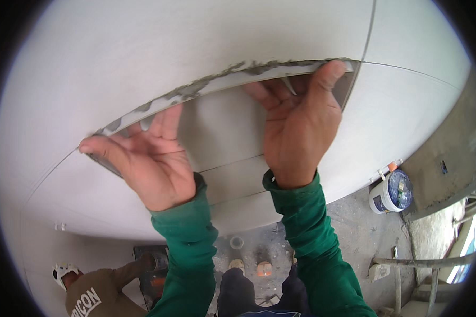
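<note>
In front of me is a recess (225, 127) in a wall of large white tiles (158, 47). A pale narrow strip of tile (217, 85), smeared with grey mortar, runs along its upper edge. My left hand (156, 166) grips the strip near its left end, thumb at the corner and fingers up inside the recess. Toward the other end, my right hand (304, 124) holds it likewise, thumb over the front edge and fingers underneath. Both palms face upward, and the fingertips are partly hidden behind the strip.
A white bucket (382, 198) stands on the floor by the wall at right. Wooden rails (426, 261) cross the lower right. At lower left, a person (98, 290) in a white helmet bends forward. A small round container (237, 242) is on the dusty floor.
</note>
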### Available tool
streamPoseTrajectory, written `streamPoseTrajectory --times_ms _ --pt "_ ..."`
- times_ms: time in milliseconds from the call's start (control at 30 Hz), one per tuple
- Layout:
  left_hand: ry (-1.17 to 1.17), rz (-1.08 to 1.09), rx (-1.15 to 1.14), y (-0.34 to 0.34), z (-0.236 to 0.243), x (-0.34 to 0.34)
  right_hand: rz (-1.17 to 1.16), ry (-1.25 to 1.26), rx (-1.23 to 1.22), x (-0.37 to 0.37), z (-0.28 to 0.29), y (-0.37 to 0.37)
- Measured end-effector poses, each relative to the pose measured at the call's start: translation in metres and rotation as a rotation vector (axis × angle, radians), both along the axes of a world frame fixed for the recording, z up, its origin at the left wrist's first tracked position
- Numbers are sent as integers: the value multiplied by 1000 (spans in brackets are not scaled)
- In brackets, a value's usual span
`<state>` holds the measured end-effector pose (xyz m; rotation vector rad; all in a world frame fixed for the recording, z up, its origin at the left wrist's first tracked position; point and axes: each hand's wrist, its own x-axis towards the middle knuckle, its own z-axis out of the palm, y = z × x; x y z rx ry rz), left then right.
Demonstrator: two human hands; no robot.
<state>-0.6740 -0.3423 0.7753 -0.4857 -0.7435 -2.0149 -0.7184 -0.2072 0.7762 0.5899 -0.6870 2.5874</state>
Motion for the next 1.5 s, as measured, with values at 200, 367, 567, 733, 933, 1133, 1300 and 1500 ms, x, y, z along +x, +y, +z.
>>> streamPoseTrajectory --times_ms 200,367,567,733,933,1133,1300,1500 --pt "47 -64 -37 -15 -6 0 41 -37 65 -4 -2 9" --pt "115 -167 -138 -11 -3 2 -7 -30 95 -6 -6 13" --pt "173 -278 -314 -25 -1 9 64 2 11 -6 -8 7" --pt "218 -343 -292 -20 1 8 50 58 -60 -10 -15 10" --pt "30 -77 -222 -14 -1 9 96 21 -66 -3 -10 7" --pt "166 -254 -299 -12 3 10 -45 -59 45 5 -3 8" --pt "60 -38 -171 -3 7 10 -159 -84 204 1 -6 15" --pt "14 -156 -121 0 9 11 -213 -86 209 -2 -3 24"
